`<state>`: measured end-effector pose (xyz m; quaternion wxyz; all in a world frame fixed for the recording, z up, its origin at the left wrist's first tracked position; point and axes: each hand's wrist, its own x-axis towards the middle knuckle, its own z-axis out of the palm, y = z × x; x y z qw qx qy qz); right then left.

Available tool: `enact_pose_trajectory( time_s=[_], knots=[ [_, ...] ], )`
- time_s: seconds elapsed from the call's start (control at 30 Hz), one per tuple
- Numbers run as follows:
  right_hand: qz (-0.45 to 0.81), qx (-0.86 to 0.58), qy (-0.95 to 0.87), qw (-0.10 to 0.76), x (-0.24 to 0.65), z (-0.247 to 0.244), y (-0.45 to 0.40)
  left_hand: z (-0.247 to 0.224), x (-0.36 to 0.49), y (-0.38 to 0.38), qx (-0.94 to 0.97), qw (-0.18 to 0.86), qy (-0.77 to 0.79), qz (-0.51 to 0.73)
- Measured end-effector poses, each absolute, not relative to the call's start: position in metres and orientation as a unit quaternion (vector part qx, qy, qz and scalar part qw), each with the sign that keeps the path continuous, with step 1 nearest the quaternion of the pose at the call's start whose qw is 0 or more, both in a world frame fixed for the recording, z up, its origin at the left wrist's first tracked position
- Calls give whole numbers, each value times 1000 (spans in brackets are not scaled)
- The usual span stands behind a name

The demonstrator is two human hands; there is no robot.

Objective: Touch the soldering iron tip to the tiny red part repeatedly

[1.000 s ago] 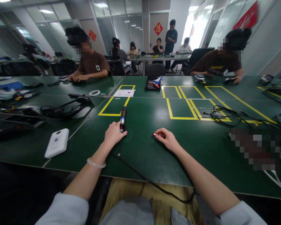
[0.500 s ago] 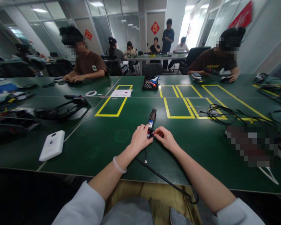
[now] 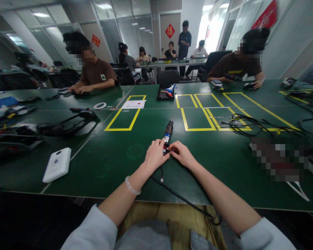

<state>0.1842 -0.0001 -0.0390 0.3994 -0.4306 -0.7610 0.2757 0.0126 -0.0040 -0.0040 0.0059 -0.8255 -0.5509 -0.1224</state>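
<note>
A slim black and silver tool body point(image 3: 168, 132) with a blue band lies on the green table, its narrow tip pointing away from me. My left hand point(image 3: 154, 152) is closed round its near end, where small internal parts show. At the right of that end, my right hand point(image 3: 183, 153) pinches a small screwdriver with an orange and black handle point(image 3: 174, 150), its tip against the parts. A black cable point(image 3: 182, 198) runs from under my left hand over the table edge. Beside it a thin wire ends in a ring terminal point(image 3: 162, 180).
A white power bank point(image 3: 56, 165) lies at the left. Ahead are a black tray point(image 3: 165, 93) with tools, a paper sheet point(image 3: 134, 104) and yellow tape outlines. Coiled black cables point(image 3: 246, 123) lie at the right. Two people sit across the table.
The view has shifted slightly. My right hand has moved a little closer to the tool body with the screwdriver; my left hand keeps its hold.
</note>
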Motion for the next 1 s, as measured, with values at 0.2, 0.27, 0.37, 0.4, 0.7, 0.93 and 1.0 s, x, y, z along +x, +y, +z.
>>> enact_pose_trajectory(
  time_s=[0.2, 0.27, 0.37, 0.4, 0.7, 0.93, 1.0],
  knots=[
    [270, -428, -758, 412, 186, -37, 0, -3, 14, -4, -824, 19, -554, -113],
    [275, -423, -758, 414, 187, -37, -1, -3, 17, -3, -819, 29, -562, -109],
    [295, -423, -745, 424, 188, -36, -2, -4, 20, 0, -809, 42, -577, -102],
    [306, -424, -738, 427, 188, -36, -3, -3, 20, 1, -809, 45, -578, -99],
    [343, -442, -715, 420, 190, -34, -4, 4, -26, 6, -834, 74, -543, -65],
    [337, -451, -727, 393, 190, -35, -5, 7, -106, 15, -785, 73, -614, -28],
    [338, -449, -731, 387, 189, -35, -5, 6, -132, 19, -766, 82, -637, -20]
  ],
)
